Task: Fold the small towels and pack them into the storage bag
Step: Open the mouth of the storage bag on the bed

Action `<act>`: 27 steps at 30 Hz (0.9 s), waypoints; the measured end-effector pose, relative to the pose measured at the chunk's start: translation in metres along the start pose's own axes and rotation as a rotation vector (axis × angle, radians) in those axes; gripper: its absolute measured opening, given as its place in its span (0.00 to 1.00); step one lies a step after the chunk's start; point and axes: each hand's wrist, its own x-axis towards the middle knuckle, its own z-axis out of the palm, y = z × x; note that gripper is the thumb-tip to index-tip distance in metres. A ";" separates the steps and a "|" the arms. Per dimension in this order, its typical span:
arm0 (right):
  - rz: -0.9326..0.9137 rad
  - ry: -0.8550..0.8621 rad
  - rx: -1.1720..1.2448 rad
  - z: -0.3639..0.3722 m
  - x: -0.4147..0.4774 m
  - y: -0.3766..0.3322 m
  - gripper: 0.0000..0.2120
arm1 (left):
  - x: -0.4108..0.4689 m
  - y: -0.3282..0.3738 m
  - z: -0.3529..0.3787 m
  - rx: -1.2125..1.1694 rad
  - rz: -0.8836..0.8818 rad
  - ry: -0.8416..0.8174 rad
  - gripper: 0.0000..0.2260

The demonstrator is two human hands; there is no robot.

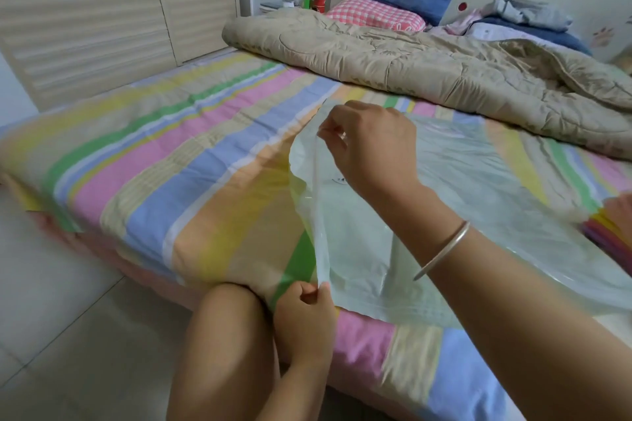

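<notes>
Right hand (371, 147) pinches the far end of the storage bag (461, 202) edge; nearer, below it, left hand (304, 314) pinches the same edge over the striped bed (171, 164)

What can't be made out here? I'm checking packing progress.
- Colourful folded towel stack: cut off by the head view's right edge; count unknown.
- Translucent plastic storage bag: contents unclear through hazy film.
- Left hand and right hand: motion-blurred, pinching the bag's edge.

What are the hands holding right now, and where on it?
Both hold the storage bag by its open left edge: left hand at the near corner, right hand farther along.
</notes>
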 end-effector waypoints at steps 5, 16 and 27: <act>0.087 -0.079 0.081 0.002 -0.019 0.003 0.07 | -0.001 0.002 -0.007 -0.015 0.025 -0.056 0.11; 0.171 -0.578 0.404 -0.015 -0.110 0.026 0.16 | -0.045 0.069 -0.030 -0.323 0.678 0.112 0.11; 0.712 -0.474 0.429 -0.093 -0.222 0.130 0.10 | -0.082 0.090 0.079 0.220 0.859 -0.463 0.02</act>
